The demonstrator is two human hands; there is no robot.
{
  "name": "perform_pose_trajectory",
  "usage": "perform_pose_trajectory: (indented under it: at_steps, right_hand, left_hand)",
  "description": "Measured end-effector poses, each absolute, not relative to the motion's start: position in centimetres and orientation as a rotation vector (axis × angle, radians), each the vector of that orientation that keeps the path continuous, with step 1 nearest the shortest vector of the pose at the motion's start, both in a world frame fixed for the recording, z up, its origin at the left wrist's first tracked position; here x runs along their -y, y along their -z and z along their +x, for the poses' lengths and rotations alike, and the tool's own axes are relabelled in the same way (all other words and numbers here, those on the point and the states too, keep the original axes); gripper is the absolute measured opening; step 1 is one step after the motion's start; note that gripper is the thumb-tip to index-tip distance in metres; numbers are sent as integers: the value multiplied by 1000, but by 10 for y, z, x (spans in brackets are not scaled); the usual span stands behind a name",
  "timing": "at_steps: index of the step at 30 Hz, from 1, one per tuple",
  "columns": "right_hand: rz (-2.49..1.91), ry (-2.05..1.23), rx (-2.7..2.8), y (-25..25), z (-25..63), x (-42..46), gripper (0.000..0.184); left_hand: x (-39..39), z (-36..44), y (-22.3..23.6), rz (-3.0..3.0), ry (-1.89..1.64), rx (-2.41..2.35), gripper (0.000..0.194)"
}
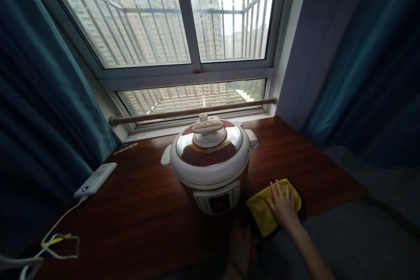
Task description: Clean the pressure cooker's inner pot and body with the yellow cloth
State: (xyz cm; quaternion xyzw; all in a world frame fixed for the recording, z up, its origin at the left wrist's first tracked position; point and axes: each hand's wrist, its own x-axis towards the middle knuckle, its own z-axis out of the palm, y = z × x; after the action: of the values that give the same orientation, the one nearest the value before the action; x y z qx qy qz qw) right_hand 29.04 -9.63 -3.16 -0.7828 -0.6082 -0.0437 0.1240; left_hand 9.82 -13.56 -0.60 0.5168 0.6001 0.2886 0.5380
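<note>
My right hand (282, 204) lies flat on a yellow cloth (262, 210) with its fingers spread. The cloth has a dark edging and rests on the table to the right of an electric pressure cooker (210, 175). In deep shadow at the table's near side, my left hand (241, 238) is in front of the cooker, close to the cloth's left corner. Its fingers are too dark to make out. The cooker stands upright with its lid (210, 140) on, and its control panel (218, 201) faces me. Neither hand touches the cooker.
On the left of the brown wooden table (141, 210) lies a white power bank (95, 180) with a white cable (62, 223) plugged in. A yellow strip (56, 239) sits by the cable. Behind the cooker, a rail (193, 112) crosses the window; blue curtains (55, 65) hang on both sides.
</note>
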Motion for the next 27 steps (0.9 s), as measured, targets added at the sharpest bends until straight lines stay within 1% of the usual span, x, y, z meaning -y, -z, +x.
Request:
perform_pose_trajectory:
  at_steps: [2, 5, 9, 12, 16, 21, 25, 27]
  right_hand:
    - [-2308, 189, 1714, 31, 279, 102, 63]
    - [-2246, 186, 1781, 37, 259, 113, 64]
    - [-2257, 174, 1804, 45, 255, 118, 68]
    - [-2325, 176, 1752, 46, 278, 110, 73]
    - [-2444, 174, 1651, 47, 324, 100, 74]
    - [-2481, 204, 1630, 56, 371, 100, 76]
    - [-2490, 245, 1643, 64, 386, 101, 78]
    - [-2500, 250, 1645, 67, 388, 101, 77]
  left_hand:
    - [144, 95, 0, 1553, -669, -1525, 42]
    - [148, 95, 0, 2076, -580, -1390, 43]
    - [141, 99, 10, 2317, -307, -1146, 67]
    - [137, 95, 13, 2382, -237, -1021, 75]
    - [137, 76, 4, 2508, -294, -929, 67]
    - [139, 30, 8, 2628, -678, -1015, 54]
    - [137, -10, 12, 2420, -963, -1231, 36]
    - [135, -27, 4, 2207, -981, -1351, 35]
